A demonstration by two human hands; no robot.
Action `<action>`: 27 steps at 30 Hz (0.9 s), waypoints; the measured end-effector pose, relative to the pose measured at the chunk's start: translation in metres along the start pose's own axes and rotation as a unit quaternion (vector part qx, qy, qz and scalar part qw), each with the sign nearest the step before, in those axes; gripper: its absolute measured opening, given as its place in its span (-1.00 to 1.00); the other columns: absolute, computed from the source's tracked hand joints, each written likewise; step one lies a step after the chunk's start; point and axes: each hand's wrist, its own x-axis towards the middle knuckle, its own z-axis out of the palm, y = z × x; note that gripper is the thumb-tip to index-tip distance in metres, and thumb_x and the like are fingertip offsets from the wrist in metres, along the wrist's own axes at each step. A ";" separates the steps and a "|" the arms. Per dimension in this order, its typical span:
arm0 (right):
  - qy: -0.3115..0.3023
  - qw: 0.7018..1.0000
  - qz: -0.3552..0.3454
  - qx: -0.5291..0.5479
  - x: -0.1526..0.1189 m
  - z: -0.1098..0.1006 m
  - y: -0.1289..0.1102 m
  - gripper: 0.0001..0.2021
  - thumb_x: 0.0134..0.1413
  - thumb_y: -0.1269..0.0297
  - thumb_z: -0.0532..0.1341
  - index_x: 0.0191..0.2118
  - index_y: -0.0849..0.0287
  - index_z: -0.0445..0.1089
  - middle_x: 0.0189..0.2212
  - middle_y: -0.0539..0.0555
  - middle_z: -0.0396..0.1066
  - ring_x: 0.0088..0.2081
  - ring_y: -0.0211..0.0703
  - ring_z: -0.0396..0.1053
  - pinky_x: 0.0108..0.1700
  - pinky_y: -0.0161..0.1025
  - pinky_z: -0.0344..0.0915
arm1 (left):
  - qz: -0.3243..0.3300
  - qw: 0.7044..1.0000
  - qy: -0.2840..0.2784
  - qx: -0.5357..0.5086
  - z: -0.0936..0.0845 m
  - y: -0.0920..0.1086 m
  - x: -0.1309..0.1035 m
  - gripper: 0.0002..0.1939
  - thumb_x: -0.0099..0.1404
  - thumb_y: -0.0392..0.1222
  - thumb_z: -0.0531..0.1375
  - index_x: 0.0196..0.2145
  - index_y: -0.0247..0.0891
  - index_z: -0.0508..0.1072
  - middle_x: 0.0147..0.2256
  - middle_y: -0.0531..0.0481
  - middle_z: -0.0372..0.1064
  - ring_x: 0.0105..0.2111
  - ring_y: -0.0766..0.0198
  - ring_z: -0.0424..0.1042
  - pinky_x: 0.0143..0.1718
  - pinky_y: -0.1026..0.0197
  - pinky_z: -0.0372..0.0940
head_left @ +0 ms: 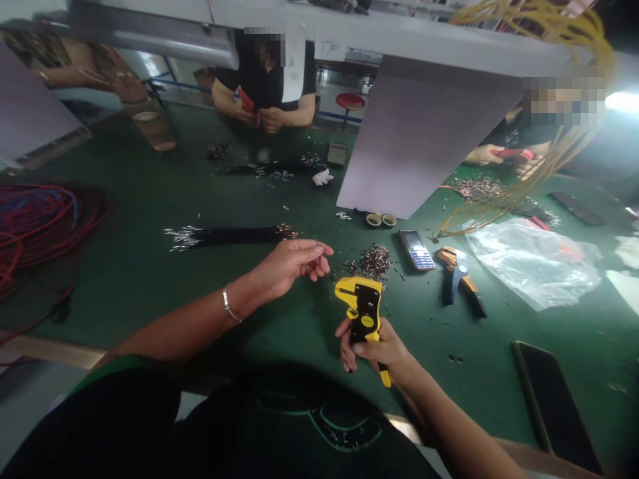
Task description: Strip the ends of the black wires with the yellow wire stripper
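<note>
My left hand (302, 261) is closed in a pinch, with a thin wire just showing at the fingertips; most of it is hidden by the fingers. My right hand (382, 349) is wrapped round the handles of a yellow and black wire stripper (367, 303), its jaws turned up and to the left. Beyond the left hand lies a bundle of black wires (232, 235), with silvery ends at the left and bare copper ends at the right. A pile of small cut insulation bits (374, 261) sits just past the stripper's head.
To the right are a keypad phone (417, 251), a second wire stripper (460, 278), a clear plastic bag (536, 263) and a smartphone (556, 406). Red and blue wire coils (44, 233) lie at left. Two tape rolls (381, 220) rest by a white partition (424, 133). Co-workers sit opposite.
</note>
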 end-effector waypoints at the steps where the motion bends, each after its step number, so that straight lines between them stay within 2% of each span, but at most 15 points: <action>1: 0.003 1.000 0.000 0.001 0.000 0.000 0.001 -0.72 -0.14 0.34 0.38 -0.23 0.32 0.45 -0.60 0.00 0.38 -0.62 -0.25 0.30 -0.52 -0.19 0.34 | 0.007 1.000 -0.001 -0.007 0.000 0.000 0.000 -0.84 0.27 -0.26 0.17 -0.29 -0.41 0.51 -0.49 -0.06 0.43 -0.50 0.36 0.37 -0.43 0.28 0.24; 6: 0.026 1.000 0.003 -0.015 0.002 0.001 0.005 -0.77 -0.17 0.37 0.36 -0.30 0.31 0.44 -0.63 -0.02 0.37 -0.65 -0.27 0.28 -0.56 -0.22 0.32 | 0.013 0.996 -0.029 -0.083 -0.001 -0.004 0.001 -0.80 0.26 -0.27 0.18 -0.18 -0.40 0.50 -0.39 -0.12 0.47 -0.36 0.23 0.46 -0.16 0.08 0.31; 9: 0.040 0.998 0.014 -0.044 0.002 0.004 0.007 -0.81 -0.19 0.41 0.33 -0.34 0.30 0.42 -0.64 -0.04 0.35 -0.66 -0.30 0.26 -0.56 -0.25 0.31 | 0.006 0.991 -0.048 -0.124 -0.003 -0.009 0.002 -0.80 0.26 -0.28 0.18 -0.18 -0.37 0.50 -0.40 -0.11 0.47 -0.37 0.22 0.47 -0.14 0.04 0.30; 13: 0.078 0.988 0.050 -0.121 -0.001 0.008 0.008 -0.81 -0.26 0.51 0.23 -0.37 0.26 0.37 -0.65 -0.07 0.31 -0.66 -0.33 0.23 -0.56 -0.30 0.23 | -0.005 0.989 -0.055 -0.135 -0.001 -0.013 0.002 -0.84 0.28 -0.32 0.15 -0.22 -0.36 0.51 -0.50 -0.02 0.38 -0.54 0.37 0.34 -0.31 0.15 0.29; 18: 0.123 0.963 0.081 -0.225 -0.006 0.013 0.008 -0.79 -0.28 0.53 0.16 -0.39 0.21 0.35 -0.61 -0.08 0.27 -0.60 -0.34 0.19 -0.54 -0.34 0.16 | -0.026 0.992 -0.048 -0.117 0.001 -0.013 0.000 -0.85 0.29 -0.33 0.13 -0.31 -0.37 0.51 -0.62 0.07 0.19 -0.64 0.46 0.13 -0.52 0.27 0.14; 27: 0.090 0.919 0.046 -0.381 -0.009 0.014 0.005 -0.84 -0.22 0.51 0.13 -0.40 0.19 0.32 -0.54 -0.05 0.25 -0.52 -0.32 0.16 -0.49 -0.35 0.10 | -0.012 0.995 -0.051 -0.089 0.005 -0.008 -0.006 -0.92 0.20 -0.35 0.18 -0.41 -0.38 0.49 -0.70 0.14 0.06 -0.70 0.51 -0.04 -0.62 0.30 -0.02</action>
